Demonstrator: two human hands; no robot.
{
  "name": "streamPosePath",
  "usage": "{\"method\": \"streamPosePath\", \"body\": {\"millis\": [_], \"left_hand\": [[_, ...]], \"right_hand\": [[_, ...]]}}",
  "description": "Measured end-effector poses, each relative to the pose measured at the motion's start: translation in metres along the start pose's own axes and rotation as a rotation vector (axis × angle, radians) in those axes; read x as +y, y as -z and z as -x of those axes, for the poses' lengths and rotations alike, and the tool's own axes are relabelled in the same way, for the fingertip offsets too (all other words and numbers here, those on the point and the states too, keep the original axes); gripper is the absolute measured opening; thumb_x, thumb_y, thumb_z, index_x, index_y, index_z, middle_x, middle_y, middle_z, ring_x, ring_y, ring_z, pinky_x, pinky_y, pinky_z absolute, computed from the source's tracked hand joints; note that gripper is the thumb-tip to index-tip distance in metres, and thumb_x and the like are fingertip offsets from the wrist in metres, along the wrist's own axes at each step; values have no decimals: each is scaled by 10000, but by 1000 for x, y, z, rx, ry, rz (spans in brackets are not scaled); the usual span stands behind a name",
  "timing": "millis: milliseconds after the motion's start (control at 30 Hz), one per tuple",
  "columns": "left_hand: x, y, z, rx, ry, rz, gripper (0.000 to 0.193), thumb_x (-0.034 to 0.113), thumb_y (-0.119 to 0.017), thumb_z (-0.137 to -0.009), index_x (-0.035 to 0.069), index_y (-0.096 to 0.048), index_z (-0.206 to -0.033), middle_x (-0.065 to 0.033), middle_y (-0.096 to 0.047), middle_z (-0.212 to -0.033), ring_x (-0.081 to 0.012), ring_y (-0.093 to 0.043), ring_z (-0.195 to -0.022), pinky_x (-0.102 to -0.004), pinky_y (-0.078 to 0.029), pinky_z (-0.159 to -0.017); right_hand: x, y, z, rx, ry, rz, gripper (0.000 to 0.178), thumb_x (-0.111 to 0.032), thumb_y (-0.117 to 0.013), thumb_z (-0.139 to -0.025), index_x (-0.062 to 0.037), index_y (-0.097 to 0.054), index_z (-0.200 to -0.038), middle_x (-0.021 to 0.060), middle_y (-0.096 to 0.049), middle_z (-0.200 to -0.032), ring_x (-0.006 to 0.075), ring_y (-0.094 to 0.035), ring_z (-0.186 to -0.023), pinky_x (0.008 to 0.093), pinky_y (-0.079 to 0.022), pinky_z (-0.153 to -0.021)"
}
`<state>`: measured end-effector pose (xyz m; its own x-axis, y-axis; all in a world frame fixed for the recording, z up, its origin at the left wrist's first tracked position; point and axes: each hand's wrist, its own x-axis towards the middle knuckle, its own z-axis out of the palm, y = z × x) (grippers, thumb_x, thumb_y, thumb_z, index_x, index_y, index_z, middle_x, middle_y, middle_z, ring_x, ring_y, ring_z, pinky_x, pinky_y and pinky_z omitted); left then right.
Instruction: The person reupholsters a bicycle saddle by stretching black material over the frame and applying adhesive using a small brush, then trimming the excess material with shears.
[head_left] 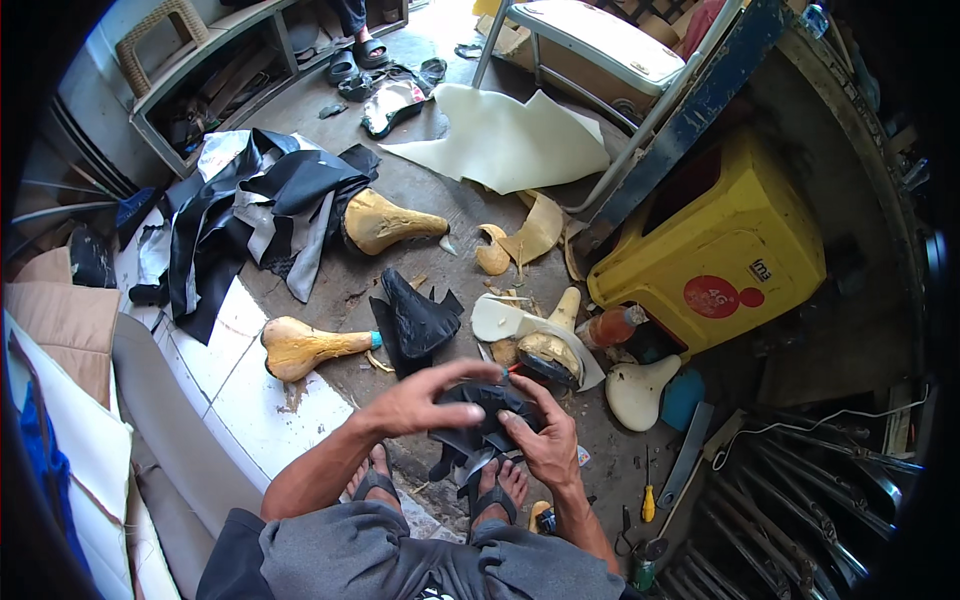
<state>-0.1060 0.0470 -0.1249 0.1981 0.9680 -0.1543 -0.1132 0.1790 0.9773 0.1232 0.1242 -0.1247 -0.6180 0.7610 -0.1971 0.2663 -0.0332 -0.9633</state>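
Note:
My right hand (545,445) pinches a crumpled piece of black sheet material (482,415) between thumb and fingers, above my feet. Over the same piece, my left hand (430,398) is open, its thumb and fingers apart; whether it touches the material I cannot tell. Just beyond lies a black-covered bicycle saddle (417,318). Left of it is a bare yellowish saddle core (312,347) with a blue-green tip, and a second yellowish core (392,222) lies farther off. Right of the black saddle, another core (550,352) rests among pale scraps.
A yellow plastic stool (725,250) lies tipped at the right, beside a bottle of orange liquid (612,325) and a cream saddle (640,390). A yellow-handled screwdriver (648,502) and metal tubes (790,520) are lower right. Black sheets (245,200) pile at left; a white sheet (500,140) lies far off.

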Motion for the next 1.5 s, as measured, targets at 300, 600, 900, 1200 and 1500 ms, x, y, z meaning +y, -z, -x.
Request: {"method": "streamPosePath", "body": {"millis": [300,600,900,1200,1500], "left_hand": [[-15,-27,-6,118,80,-48,426,135,-705,-928,78,-644,-1346,-108,-703,-1223,-164,-640,-1119,-329,-508,-1007],[-15,-41,-6,286,58,-127,303,-12,-659,-924,41,-742,-1211,-86,-756,-1136,-130,-658,-1064,-302,-521,-973],[-24,-47,-5,433,73,-129,294,27,-659,-906,53,-747,-1185,-127,-765,-1146,-166,-702,-1081,-319,-537,-955],[-35,-27,3,567,149,100,281,-24,-629,-931,-7,-725,-1195,-55,-732,-1107,-107,-640,-989,-262,-511,-897],[-40,-23,2,664,91,53,279,-25,-634,-929,2,-730,-1190,-47,-731,-1095,-99,-641,-969,-250,-513,-872]], "right_hand": [[1,3,4,39,-78,-56,500,-41,-758,-904,9,-562,-1361,118,-749,-1042,114,-678,-949,239,-542,-816],[9,0,7,72,19,54,437,-115,-778,-884,-48,-643,-1294,144,-781,-985,143,-739,-906,287,-576,-757],[-1,-3,-1,141,331,390,367,-95,-789,-893,-10,-694,-1237,103,-754,-1111,162,-705,-1001,288,-561,-844],[137,64,39,353,-234,672,432,-139,-691,-893,-9,-641,-1302,244,-690,-1172,420,-650,-1120,437,-515,-965],[243,75,100,394,-312,925,372,-89,-701,-820,-3,-643,-1177,271,-634,-1169,457,-591,-1103,506,-473,-958]]}}
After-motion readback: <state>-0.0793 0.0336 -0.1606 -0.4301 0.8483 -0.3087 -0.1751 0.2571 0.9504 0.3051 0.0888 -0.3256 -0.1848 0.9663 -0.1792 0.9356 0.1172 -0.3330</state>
